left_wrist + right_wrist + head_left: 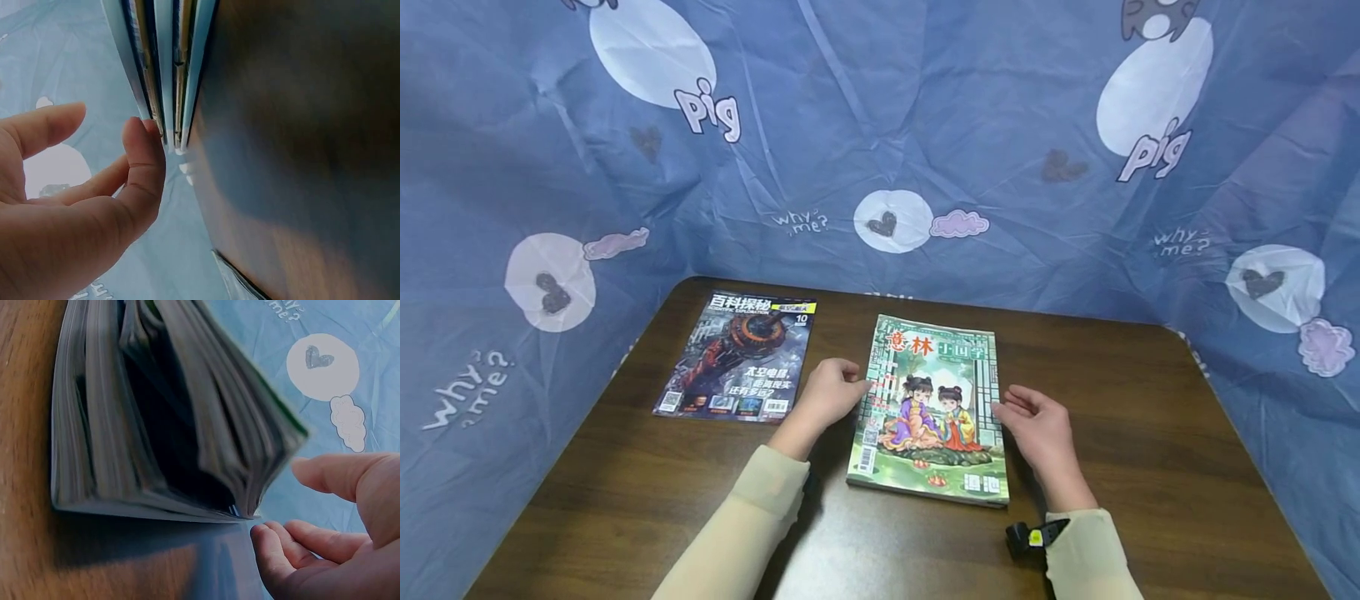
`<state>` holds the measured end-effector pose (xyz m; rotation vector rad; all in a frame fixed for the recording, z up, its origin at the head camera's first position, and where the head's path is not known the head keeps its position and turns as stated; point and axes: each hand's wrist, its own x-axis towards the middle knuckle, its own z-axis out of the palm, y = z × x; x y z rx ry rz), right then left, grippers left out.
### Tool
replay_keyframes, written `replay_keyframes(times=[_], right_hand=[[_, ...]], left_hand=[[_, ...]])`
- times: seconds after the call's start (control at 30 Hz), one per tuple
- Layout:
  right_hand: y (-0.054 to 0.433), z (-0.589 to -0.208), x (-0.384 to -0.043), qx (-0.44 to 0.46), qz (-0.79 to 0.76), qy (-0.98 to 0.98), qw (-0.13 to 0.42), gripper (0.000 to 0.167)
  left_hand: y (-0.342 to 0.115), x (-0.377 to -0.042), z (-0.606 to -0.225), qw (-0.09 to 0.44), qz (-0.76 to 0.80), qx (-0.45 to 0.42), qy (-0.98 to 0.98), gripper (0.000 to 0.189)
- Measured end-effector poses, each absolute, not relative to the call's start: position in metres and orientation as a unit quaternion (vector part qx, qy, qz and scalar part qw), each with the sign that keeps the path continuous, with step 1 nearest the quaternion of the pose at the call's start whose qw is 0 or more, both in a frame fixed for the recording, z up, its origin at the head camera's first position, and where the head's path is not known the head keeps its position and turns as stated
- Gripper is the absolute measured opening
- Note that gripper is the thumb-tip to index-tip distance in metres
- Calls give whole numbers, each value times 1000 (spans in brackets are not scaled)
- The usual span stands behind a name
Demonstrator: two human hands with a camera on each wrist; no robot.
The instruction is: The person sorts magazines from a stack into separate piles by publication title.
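A stack of magazines (936, 425) lies in the middle of the table, its green top cover showing two drawn children. At its left side is my left hand (827, 393); in the left wrist view, bent fingertips touch the stacked spines (164, 75) while the thumb stands apart. My right hand (1041, 427) is beside the right edge, fingers loosely spread, the thumb close to the cover. From the right wrist, the page edges (103, 412) appear fanned, with a dark gap between upper and lower pages. Neither hand grips the stack.
Another magazine (730, 362), with a dark cover, lies flat to the left of my left hand. Blue printed cloth (820, 125) hangs behind and along both sides of the brown wooden table (1150, 433). A black strap device (1033, 537) is at my right wrist.
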<state>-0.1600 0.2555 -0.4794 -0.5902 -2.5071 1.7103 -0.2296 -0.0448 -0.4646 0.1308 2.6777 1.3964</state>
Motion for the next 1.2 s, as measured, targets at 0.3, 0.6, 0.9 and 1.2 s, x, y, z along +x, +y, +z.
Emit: replay_keyframes(times=[0.3,0.6,0.9,1.2], right_hand=[[254,-481,-165,-201,546,-813,17,55],[253,-487,-168,-198,537,-820,-3,53],[250,-487,-167,-210,536,-817,2,50],[249,-489,-167,-221,544,-809,9,48]], left_hand=[[-44,-240,-469,86,468,43,878,35],[-43,-243,-472,119,500,31,857,30],[-43,-243,-471,120,495,33,860,27],[-40,-244,-473,132,513,2,848,31]])
